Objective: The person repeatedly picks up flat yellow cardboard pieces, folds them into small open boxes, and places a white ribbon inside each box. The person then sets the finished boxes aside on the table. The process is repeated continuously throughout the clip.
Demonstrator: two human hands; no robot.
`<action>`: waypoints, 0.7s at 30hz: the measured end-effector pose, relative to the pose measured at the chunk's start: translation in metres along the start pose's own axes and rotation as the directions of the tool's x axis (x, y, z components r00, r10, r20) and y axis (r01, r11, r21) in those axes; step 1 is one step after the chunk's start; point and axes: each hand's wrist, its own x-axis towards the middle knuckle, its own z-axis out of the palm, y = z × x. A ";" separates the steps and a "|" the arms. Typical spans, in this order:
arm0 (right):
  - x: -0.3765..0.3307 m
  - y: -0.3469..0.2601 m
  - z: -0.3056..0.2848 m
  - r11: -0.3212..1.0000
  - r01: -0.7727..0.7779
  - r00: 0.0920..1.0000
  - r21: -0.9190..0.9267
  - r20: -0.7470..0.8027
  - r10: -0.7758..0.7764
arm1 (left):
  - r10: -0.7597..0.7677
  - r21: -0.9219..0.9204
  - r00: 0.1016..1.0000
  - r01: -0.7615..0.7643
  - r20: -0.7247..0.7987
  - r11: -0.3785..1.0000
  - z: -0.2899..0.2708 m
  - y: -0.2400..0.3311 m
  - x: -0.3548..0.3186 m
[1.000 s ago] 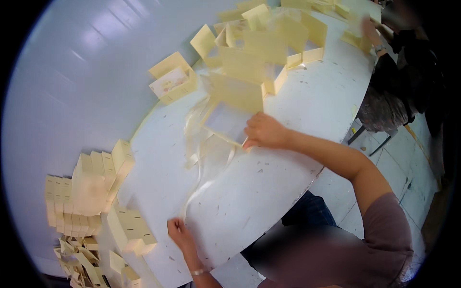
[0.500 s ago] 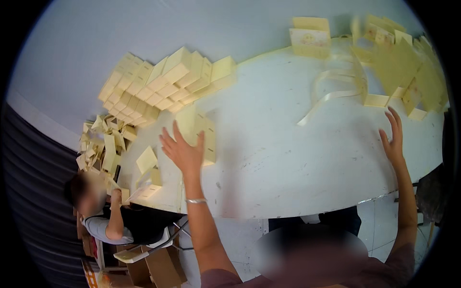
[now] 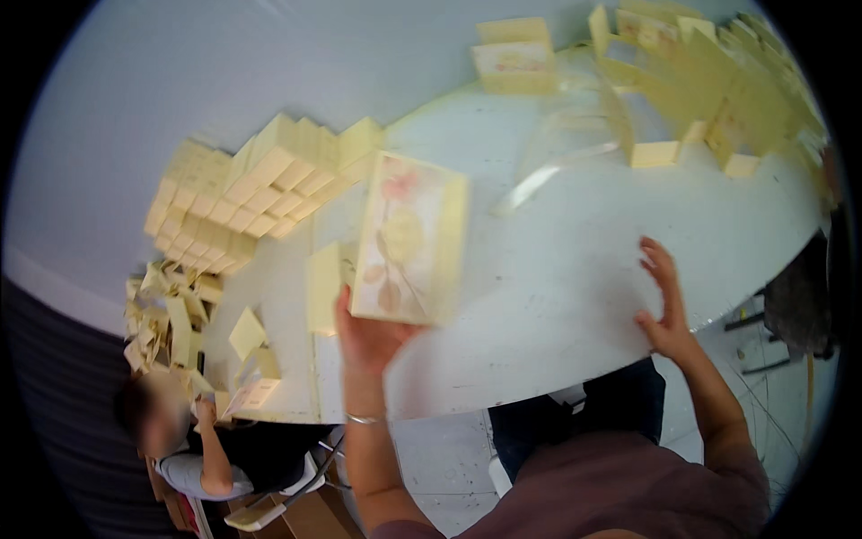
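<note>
A cream cardboard box point(image 3: 404, 238) with a pink-and-yellow flower print on its face is gripped at its lower end by my left hand point(image 3: 375, 341). It is tilted up over the table and slightly blurred. Just left of it, another cream box point(image 3: 325, 289) stands on the white table point(image 3: 530, 296), partly covered by the held one. Off to the right, my right hand point(image 3: 664, 310) hovers over the table's near side with fingers apart and nothing in them.
Cream boxes are stacked point(image 3: 260, 184) at the far left, beside a heap of smaller cream pieces point(image 3: 171, 310). Open flower-printed boxes point(image 3: 655, 148) and a pale ribbon point(image 3: 548, 175) lie at the far right. A co-worker point(image 3: 211, 458) sits at the left, handling a cream piece.
My left hand has taken hold of a cream box and raised it, turning its printed face into view. My right hand has moved left and nearer to me. The view has shifted.
</note>
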 end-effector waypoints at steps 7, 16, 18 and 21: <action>-0.014 -0.019 0.018 0.912 -0.248 0.962 0.327 -0.030 0.272 | -0.221 0.633 0.975 0.187 -0.026 0.752 0.041 -0.146 0.014; -0.034 -0.015 0.007 0.844 -0.349 0.908 0.408 -0.074 0.412 | 0.006 0.869 0.994 -0.095 0.112 -0.486 0.160 -0.149 0.061; -0.036 -0.018 0.013 0.890 -0.312 0.926 0.333 -0.105 0.364 | -0.055 0.837 0.994 -0.112 0.098 -0.536 0.167 -0.155 0.080; -0.039 -0.017 0.021 0.978 -0.187 0.980 0.094 -0.057 0.193 | -0.179 0.771 0.981 -0.053 -0.080 -0.635 0.182 -0.160 0.104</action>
